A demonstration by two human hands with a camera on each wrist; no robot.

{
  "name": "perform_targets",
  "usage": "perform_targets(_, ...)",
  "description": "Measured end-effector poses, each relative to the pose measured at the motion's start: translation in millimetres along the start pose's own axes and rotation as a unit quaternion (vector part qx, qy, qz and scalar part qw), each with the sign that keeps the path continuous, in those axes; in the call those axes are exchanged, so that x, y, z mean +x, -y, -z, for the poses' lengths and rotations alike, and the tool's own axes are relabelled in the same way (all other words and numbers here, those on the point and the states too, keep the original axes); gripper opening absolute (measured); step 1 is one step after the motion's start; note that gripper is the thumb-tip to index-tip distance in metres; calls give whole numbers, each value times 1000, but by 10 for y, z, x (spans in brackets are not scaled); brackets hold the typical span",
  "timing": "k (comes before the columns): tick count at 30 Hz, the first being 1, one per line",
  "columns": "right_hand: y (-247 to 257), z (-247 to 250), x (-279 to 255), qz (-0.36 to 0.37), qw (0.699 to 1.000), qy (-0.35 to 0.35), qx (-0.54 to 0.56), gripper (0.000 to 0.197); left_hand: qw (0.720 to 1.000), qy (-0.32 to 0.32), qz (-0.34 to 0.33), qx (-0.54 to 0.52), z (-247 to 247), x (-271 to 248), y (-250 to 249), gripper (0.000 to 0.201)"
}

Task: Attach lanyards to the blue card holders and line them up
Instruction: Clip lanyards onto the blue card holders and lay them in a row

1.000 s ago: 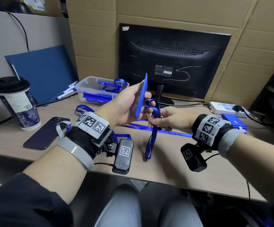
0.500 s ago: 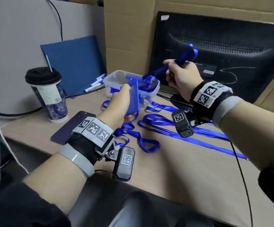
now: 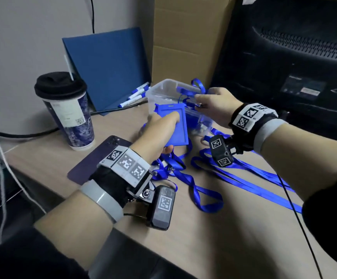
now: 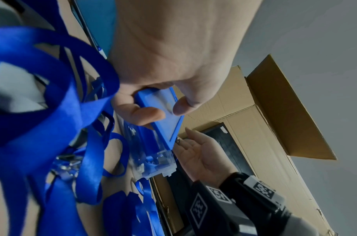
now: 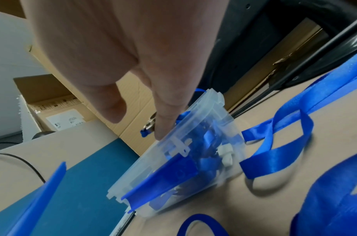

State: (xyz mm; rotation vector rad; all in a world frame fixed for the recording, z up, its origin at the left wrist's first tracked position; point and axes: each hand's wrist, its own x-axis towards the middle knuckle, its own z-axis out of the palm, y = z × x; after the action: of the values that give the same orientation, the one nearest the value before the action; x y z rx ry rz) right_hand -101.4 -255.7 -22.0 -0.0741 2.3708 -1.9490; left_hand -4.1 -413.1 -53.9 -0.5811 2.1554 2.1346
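My left hand [image 3: 162,127] grips a blue card holder [image 3: 177,125] by its lower half and holds it upright above the desk; in the left wrist view the thumb and fingers [image 4: 147,114] curl round the holder [image 4: 160,111]. Just right of it my right hand [image 3: 207,100] is over a clear plastic box [image 3: 163,87] and pinches the metal clip [image 3: 200,105] of a blue lanyard [image 3: 196,84]. The right wrist view shows that clip [image 5: 150,125] beside my index finger. Another card holder [image 5: 165,178] lies inside the box [image 5: 205,121].
Several loose blue lanyards [image 3: 199,190] sprawl over the wooden desk [image 3: 234,228]. A lidded paper cup [image 3: 67,109] and a dark phone [image 3: 95,158] are at the left. A blue folder [image 3: 107,67], markers [image 3: 133,97], cardboard and a black monitor back [image 3: 296,63] stand behind.
My right hand has come down from its raised position with the lanyard to the clear box. The left hand turned the card holder face-on and brought it nearer the box. The view has swung left.
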Motion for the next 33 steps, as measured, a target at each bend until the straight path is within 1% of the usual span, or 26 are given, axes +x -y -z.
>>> perform_targets(1,-16,-9,20,-1,1000,-8,9,46,1000,-4,-1,2,6,15,14,62)
perform_targets(2,-16,-13,24,-3,1000,-13,24,67,1000,-7,-3,2,16,23,25,60)
perform_targets(3,-3,-9,10,2,999,-17,31,79,1000,-9,-3,3,34,23,34,56)
perform_targets(4,-2,4,34,8,999,-26,33,85,1000,-9,-4,4,59,25,45,51)
perform_targets(6,42,45,40,14,999,-35,10,92,1000,-10,-5,5,118,11,60,44)
perform_targets(8,68,71,34,28,999,-37,-6,91,1000,-13,-10,3,178,-35,47,41)
perform_targets(10,53,57,27,43,998,-40,-15,85,1000,-14,-15,4,225,-79,36,41)
perform_targets(12,12,22,52,56,993,-78,-72,76,1000,-15,-16,3,265,-110,35,42)
perform_targets(14,-56,16,83,64,982,-122,-129,72,1000,-15,-10,1,290,-133,47,42)
perform_targets(16,-117,31,119,65,971,-144,-178,65,1000,-14,-7,-1,297,-140,47,43)
perform_targets(17,-144,46,141,65,967,-151,-195,58,1000,-14,-7,-2,295,-137,42,43)
perform_targets(20,-172,82,221,65,960,-156,-224,21,1000,-9,-10,-5,250,-97,2,47)
perform_targets(21,-164,94,243,56,962,-151,-220,17,1000,-7,-11,-4,228,-86,-9,47)
perform_targets(22,-167,105,270,44,969,-141,-200,18,1000,-5,-12,-2,207,-73,-11,46)
perform_targets(24,-174,125,309,27,980,-120,-153,25,1000,-4,-7,5,172,-56,4,42)
perform_targets(25,-149,115,280,21,986,-107,-128,26,1000,-5,-3,8,158,-51,14,40)
perform_targets(26,-147,111,260,18,991,-91,-98,22,1000,-8,0,10,145,-42,23,39)
perform_targets(27,-140,112,236,13,995,-74,-67,27,1000,-10,0,10,140,-46,30,38)
perform_targets(29,-135,101,220,2,997,-65,-37,70,1000,-12,-2,6,149,-64,28,38)
perform_targets(30,-143,94,208,7,997,-64,-37,80,1000,-12,-4,5,164,-76,26,38)
perform_targets(31,-142,76,173,17,998,-60,-33,80,1000,-10,-9,7,191,-90,24,38)
perform_targets(32,-141,57,122,24,998,-53,-19,71,1000,-10,-17,9,222,-108,23,37)
perform_targets(33,-128,35,57,30,998,-48,-6,57,1000,-12,-25,10,265,-135,16,36)
